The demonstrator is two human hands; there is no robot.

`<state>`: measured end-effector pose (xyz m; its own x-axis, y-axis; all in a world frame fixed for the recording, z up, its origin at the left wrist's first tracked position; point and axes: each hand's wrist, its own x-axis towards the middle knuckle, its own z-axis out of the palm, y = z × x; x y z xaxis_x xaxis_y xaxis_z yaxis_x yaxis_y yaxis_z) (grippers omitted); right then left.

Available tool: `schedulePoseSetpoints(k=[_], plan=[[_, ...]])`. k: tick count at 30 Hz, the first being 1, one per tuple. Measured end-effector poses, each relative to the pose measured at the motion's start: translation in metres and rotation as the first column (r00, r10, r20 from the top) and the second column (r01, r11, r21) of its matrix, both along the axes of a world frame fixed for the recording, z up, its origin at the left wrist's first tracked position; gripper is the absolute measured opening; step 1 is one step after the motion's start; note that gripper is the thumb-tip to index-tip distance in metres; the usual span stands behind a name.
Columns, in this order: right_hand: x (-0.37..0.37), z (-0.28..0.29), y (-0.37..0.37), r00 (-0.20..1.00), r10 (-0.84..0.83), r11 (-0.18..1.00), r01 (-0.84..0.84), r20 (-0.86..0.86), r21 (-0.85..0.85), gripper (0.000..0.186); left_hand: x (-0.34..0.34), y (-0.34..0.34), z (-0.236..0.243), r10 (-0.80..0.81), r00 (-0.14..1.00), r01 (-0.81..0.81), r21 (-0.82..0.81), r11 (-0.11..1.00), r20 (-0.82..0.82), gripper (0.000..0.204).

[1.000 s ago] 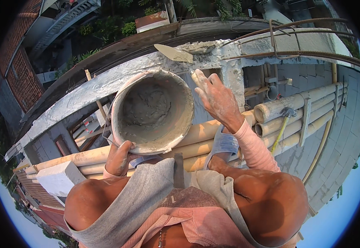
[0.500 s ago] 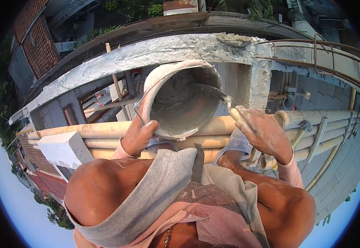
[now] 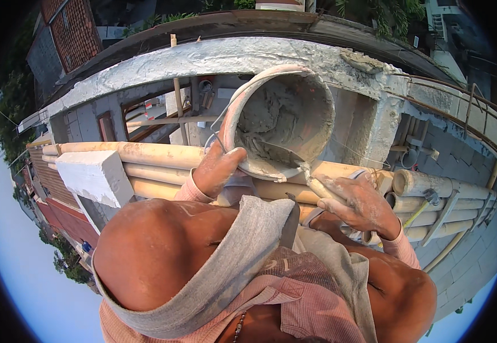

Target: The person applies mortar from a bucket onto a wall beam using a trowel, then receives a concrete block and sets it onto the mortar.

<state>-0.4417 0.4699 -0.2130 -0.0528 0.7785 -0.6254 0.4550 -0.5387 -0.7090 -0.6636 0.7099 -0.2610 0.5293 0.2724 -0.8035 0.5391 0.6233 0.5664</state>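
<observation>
My left hand [image 3: 219,170] grips the bucket [image 3: 317,123] by its near-left rim, probably heavy; my right hand [image 3: 360,201] holds the stiff-looking trowel [image 3: 285,154] by handle, blade in soft-looking mortar [image 3: 263,111].

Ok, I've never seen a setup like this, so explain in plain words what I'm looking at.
There is no machine here: a person works with two bare hands. The view comes from the left of two wide fisheye cameras worn on the head, looking down, so straight edges bend near the rim. Picture left is the person's left.

The left hand grips the near left edge of a tilted bucket with grey, wet-looking mortar inside. The right hand holds a trowel by its handle, its blade inside the bucket.

Below run bamboo poles, with a white block at the left. Beyond is a rough concrete beam with a grey lump on it.
</observation>
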Motion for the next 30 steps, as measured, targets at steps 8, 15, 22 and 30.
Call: schedulePoseSetpoints(k=[8, 15, 22, 30], plan=[[0.031, -0.024, -0.024, 0.779, -0.391, 0.898, 0.207, -0.491, -0.388, 0.057, -0.007, -0.001, -0.004, 0.001, 0.996, -0.007, -0.066, 0.998, -0.088, 0.082], [0.069, 0.008, -0.031, 0.748, -0.566, 0.809, 0.584, -0.347, -0.063, 0.058, -0.013, -0.005, 0.005, 0.069, 0.977, -0.077, -0.031, 0.997, -0.201, 0.063], [0.072, -0.015, 0.029, 0.78, -0.326, 0.925, 0.149, 0.534, 0.348, 0.052, -0.013, -0.005, -0.01, -0.12, 0.993, 0.12, 0.117, 0.986, -0.006, 0.089], [0.066, -0.052, 0.042, 0.498, -0.119, 0.992, 0.101, 0.859, 0.078, 0.062, -0.019, -0.002, -0.012, -0.153, 0.984, 0.16, 0.083, 0.984, -0.087, 0.087]])
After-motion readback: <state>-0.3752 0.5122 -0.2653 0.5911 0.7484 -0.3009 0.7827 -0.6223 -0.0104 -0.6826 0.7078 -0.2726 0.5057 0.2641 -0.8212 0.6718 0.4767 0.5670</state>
